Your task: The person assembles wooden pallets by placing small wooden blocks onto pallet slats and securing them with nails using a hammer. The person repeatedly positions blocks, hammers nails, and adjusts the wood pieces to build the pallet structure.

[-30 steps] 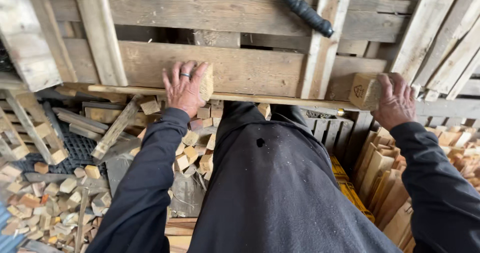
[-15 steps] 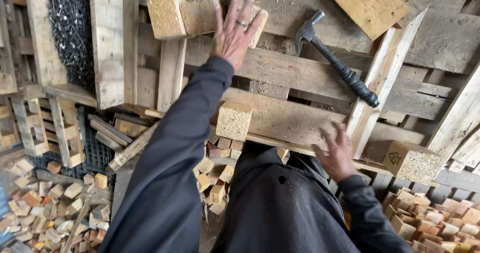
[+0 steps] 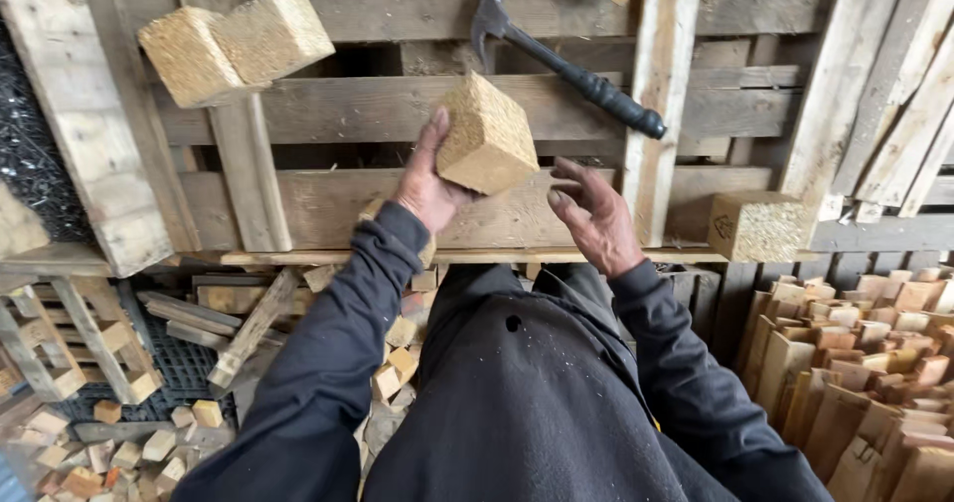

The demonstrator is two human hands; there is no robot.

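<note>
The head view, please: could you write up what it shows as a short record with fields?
setting: wooden pallet used as a work surface, scrap wood piled around it
left hand: grip on a pressed-wood block, raised above the pallet
right hand: open, fingers spread, beside the block and not touching it
tool: hammer lying on the pallet boards, unheld
other blocks: two blocks at upper left, one block at right
floor left: small offcuts
</note>
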